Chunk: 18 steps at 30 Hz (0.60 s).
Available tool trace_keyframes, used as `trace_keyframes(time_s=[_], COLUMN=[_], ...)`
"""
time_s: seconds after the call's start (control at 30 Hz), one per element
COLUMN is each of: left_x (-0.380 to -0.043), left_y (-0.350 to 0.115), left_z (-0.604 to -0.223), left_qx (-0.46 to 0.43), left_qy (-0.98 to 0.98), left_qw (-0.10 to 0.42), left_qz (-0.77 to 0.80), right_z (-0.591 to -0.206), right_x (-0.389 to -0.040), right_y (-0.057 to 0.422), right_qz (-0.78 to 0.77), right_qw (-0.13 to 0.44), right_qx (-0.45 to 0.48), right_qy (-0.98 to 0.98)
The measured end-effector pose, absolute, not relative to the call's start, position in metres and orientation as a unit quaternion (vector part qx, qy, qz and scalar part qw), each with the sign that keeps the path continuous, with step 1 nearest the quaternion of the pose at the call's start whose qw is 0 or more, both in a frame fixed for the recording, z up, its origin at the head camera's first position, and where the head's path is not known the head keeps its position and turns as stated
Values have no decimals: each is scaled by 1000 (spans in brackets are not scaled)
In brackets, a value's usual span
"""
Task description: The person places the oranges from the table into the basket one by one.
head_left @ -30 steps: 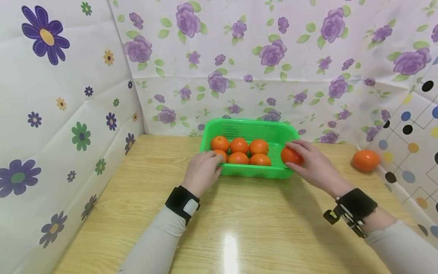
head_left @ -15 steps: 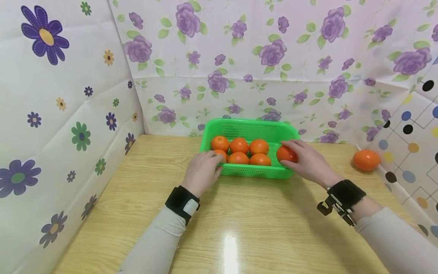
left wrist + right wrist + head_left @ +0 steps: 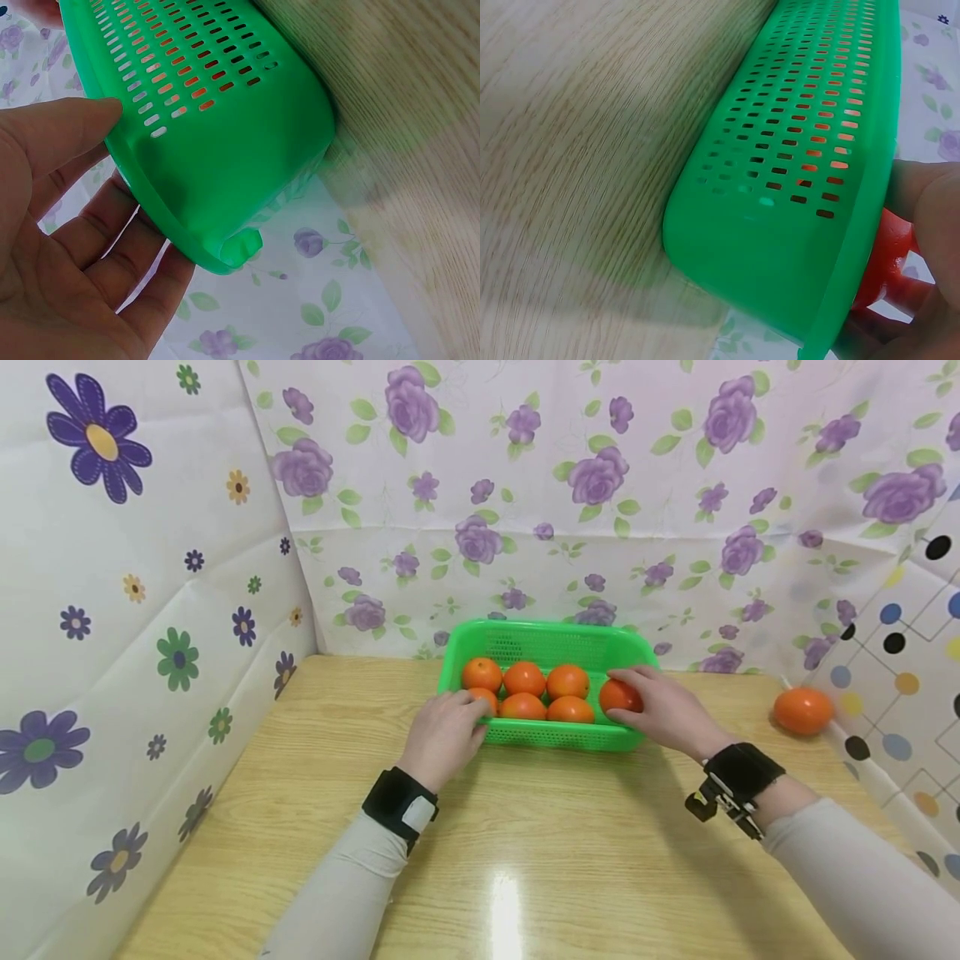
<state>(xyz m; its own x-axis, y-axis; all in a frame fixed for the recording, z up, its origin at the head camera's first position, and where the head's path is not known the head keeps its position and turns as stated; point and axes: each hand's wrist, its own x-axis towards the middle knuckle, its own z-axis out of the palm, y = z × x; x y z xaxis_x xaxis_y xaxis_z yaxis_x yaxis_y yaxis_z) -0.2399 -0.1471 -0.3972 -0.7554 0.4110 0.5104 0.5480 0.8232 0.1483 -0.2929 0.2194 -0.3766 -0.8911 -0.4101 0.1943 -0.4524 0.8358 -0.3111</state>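
A green plastic basket [image 3: 555,737] with slotted walls stands on the table. My left hand [image 3: 444,735] grips its front left rim, the thumb [image 3: 82,124] on the outside and the fingers reaching over the inner side. Inside are two rows of oranges, among them a back-row orange [image 3: 567,682] and a front-row orange [image 3: 570,709]. At the basket's right end my right hand [image 3: 667,710] holds another orange [image 3: 619,697] between thumb and fingers, just right of the front row. In the right wrist view this orange [image 3: 885,262] shows red behind the rim, partly hidden.
One more orange [image 3: 802,710] lies on the wooden table [image 3: 570,843] at the far right, by the dotted side cloth [image 3: 900,735]. A flowered cloth [image 3: 480,585] hangs right behind the basket, and another side cloth [image 3: 172,677] borders the left.
My right hand has moved left and slightly inward with its orange, bringing it closer to the other oranges in the basket. The left hand and the basket have stayed in place.
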Motion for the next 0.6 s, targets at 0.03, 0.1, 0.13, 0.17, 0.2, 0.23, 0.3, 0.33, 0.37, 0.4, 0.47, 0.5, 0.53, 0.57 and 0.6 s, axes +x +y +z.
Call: trace_keyframes(time_s=[0.03, 0.1, 0.13, 0.17, 0.2, 0.23, 0.3, 0.33, 0.37, 0.4, 0.47, 0.5, 0.53, 0.57, 0.6], left_x=[-240, -240, -240, -240, -240, -240, -240, -240, -240, -240, -240, -240, -240, -240, -240], left_y=[-147, -147, -147, -147, -147, -147, -147, -147, -147, -147, -147, -147, -147, -147, -147], left_z=[-397, -398, -398, -398, -398, -398, -398, -398, -398, -398, -399, -399, -399, -399, -399], left_qx=[-259, -258, -257, -257, -257, -257, -257, -257, -257, -257, -257, -257, -257, -257, -257], left_qy=[-926, -926, -927, -926, -926, -926, -926, -925, -925, -925, -925, -925, -925, -925, -925], left_qw=[235, 235, 235, 237, 238, 239, 240, 241, 241, 241, 242, 243, 244, 244, 244], left_qz=[-145, -143, -142, -141, -141, -140, -140, -140, -140, -139, -137, -137, -137, -137, -137], right_z=[-377, -377, -378, -378, -379, -379, -380, -380, -380, -380, -380, -380, -380, -380, -380], right_x=[-293, -294, -294, -295, -296, -296, -297, -297, -297, -298, -298, -298, -298, -299, -299], right_y=[219, 218, 217, 217, 217, 217, 217, 217, 216, 216, 216, 216, 216, 216, 216], right_qz=[177, 177, 176, 175, 174, 173, 173, 173, 174, 174, 175, 175, 175, 174, 174], right_qw=[57, 54, 53, 53, 52, 51, 47, 46, 44, 42, 39, 37, 35, 33, 30], right_qx=[225, 224, 224, 223, 222, 222, 220, 222, 221, 222, 222, 222, 223, 221, 221], right_qy=[-956, -957, -957, -958, -958, -958, -959, -959, -959, -958, -958, -958, -958, -959, -959])
